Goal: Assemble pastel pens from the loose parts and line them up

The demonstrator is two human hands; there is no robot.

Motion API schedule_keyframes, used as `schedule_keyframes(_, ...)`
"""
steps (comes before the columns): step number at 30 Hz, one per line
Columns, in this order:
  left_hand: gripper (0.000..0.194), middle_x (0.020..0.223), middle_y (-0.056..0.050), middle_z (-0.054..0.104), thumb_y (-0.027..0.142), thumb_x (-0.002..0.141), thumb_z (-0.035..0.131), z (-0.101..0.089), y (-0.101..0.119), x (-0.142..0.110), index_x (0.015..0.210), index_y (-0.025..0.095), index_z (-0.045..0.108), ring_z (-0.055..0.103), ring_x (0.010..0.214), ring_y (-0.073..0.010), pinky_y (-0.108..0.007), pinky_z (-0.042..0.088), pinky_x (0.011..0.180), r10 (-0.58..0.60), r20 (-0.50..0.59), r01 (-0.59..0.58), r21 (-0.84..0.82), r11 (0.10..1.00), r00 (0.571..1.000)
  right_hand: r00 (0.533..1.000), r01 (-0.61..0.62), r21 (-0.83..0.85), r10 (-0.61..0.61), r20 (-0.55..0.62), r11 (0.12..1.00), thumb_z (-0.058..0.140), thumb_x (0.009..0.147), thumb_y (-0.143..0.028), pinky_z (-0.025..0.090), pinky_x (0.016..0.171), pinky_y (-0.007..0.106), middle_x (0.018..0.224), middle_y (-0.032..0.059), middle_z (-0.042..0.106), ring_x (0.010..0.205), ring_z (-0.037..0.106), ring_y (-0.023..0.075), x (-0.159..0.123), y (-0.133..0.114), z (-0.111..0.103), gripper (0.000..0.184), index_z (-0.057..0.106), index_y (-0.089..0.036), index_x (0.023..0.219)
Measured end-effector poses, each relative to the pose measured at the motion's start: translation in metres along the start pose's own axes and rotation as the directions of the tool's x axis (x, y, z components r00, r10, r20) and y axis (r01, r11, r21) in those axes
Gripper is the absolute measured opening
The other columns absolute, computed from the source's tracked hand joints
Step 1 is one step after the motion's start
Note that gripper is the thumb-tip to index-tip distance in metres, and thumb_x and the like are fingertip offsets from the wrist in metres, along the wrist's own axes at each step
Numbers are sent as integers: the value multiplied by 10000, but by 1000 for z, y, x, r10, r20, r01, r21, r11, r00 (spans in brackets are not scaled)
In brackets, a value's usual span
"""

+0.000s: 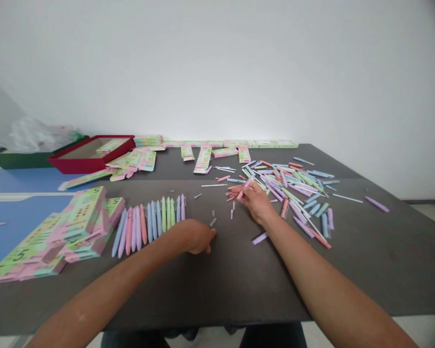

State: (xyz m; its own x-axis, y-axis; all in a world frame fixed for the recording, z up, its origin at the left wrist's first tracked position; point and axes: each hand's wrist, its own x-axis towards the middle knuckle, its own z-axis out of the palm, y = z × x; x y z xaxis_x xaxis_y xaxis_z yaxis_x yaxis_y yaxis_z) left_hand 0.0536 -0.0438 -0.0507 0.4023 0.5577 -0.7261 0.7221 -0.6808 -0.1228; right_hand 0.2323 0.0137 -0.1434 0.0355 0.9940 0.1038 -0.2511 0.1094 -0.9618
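Two forearms (319, 273) cross the lower frame; mid-frame, the right hand (258, 200) pinches a pink barrel (245, 187) beside the pen pile (300, 187); the left hand (199, 236) curls just lower, whether holding anything I can't tell.

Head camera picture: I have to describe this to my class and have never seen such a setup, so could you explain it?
There is no machine here. A person wears the camera on their head, looking forward and down at their own two bare hands. On the dark table, a row of pastel pens lies to the left, beside stacked printed boxes. A loose pile of pens and pen parts spreads to the right. The right hand holds a pink pen part. The left hand is low over the table; whether it holds anything is hidden.
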Motion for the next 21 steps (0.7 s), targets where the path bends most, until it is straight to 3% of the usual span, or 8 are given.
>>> schedule_keyframes(3, 633, 1147, -224, 624, 339, 850, 544, 1, 0, 0, 1407, 132, 326, 598, 1015, -335, -409, 486, 791, 2, -5, -2, -4, 1000, 1000, 995, 81, -321, -97, -32, 944, 526, 759, -291, 417, 667, 287, 758, 7, 633, 677, 559, 145, 2, -5, -9, 83, 513, -211, 778)
schedule_keyframes(6, 633, 1147, -221, 625, 340, 851, 544, 3, 0, 2, 1409, 137, 324, 598, 1019, -335, -412, 487, 800, -1, -10, 1, -9, 1000, 1000, 974, 152, -675, -227, -23, 722, 538, 725, -229, 356, 617, 271, 648, -22, 544, 618, 476, 139, 3, -12, -17, 66, 492, -209, 682)
schedule_keyframes(8, 644, 1146, -223, 624, 342, 850, 546, 4, 0, 3, 1412, 133, 314, 600, 1015, -335, -410, 489, 795, -1, -10, 1, -11, 1000, 1000, 970, 161, -792, -244, 16, 589, 518, 725, -202, 327, 599, 271, 638, -19, 517, 610, 451, 141, 2, -15, -20, 57, 493, -208, 674)
schedule_keyframes(11, 667, 1139, -224, 628, 349, 842, 557, 5, 0, 4, 1416, 123, 301, 606, 1002, -338, -412, 494, 780, 4, -1, -4, -14, 1000, 1000, 980, 155, -861, -187, 71, 485, 518, 716, -181, 303, 582, 272, 651, -6, 524, 607, 437, 144, -1, -16, -20, 42, 501, -208, 688)
schedule_keyframes(16, 655, 1150, -228, 621, 333, 851, 546, 4, 2, 2, 1415, 109, 299, 597, 1021, -334, -405, 490, 792, 6, 5, -6, -11, 1000, 1000, 972, 187, -816, -225, 71, 548, 503, 752, -209, 326, 613, 273, 715, 9, 583, 652, 479, 151, -2, -17, -21, 68, 546, -206, 700)
schedule_keyframes(19, 660, 1159, -223, 618, 328, 844, 554, 4, 3, 2, 1413, 108, 303, 599, 1018, -326, -387, 490, 785, -1, 6, 1, -11, 1000, 1000, 980, 186, -822, -163, 115, 538, 531, 732, -195, 326, 605, 281, 677, 14, 583, 633, 481, 152, 0, -17, -24, 93, 556, -201, 643)
schedule_keyframes(21, 663, 1150, -212, 628, 328, 844, 553, 5, 3, 2, 1417, 115, 295, 607, 1003, -317, -377, 491, 776, -4, 3, 4, -11, 1000, 1000, 982, 179, -770, -157, 103, 612, 536, 736, -199, 341, 585, 279, 653, 9, 582, 606, 485, 146, 2, -15, -25, 92, 561, -202, 647)
